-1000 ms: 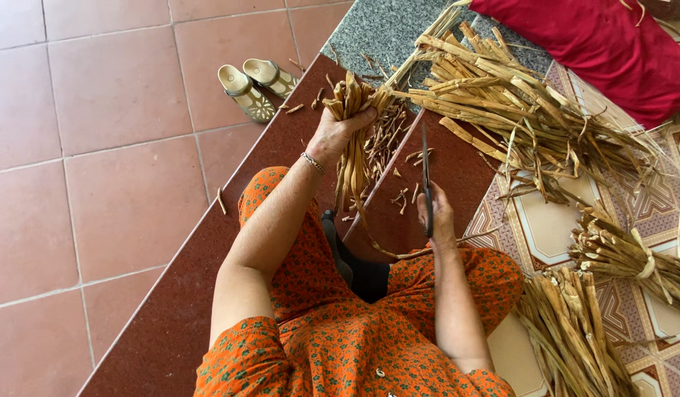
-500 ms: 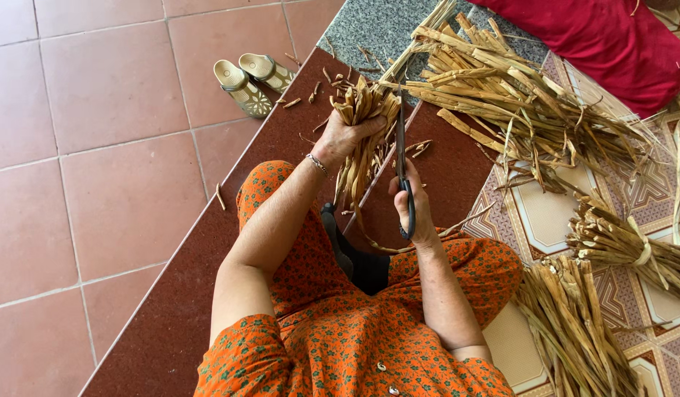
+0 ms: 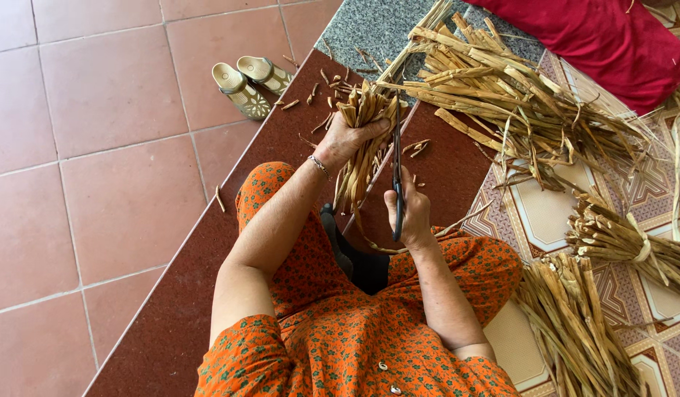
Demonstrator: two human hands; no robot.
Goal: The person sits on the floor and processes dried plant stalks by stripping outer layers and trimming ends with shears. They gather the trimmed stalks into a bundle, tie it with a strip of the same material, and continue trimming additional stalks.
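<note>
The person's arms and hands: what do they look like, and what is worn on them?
Both arms are bare below short orange sleeves with a small dark floral print. The left hand has a thin silver bracelet at the wrist. The right hand wears nothing visible.

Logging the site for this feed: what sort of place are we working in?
Probably a home porch or veranda used for handcraft. The floor is tile with a stone step, a pair of sandals sits aside, and heaps of dried plant strips lie around the left hand and right hand.
</note>
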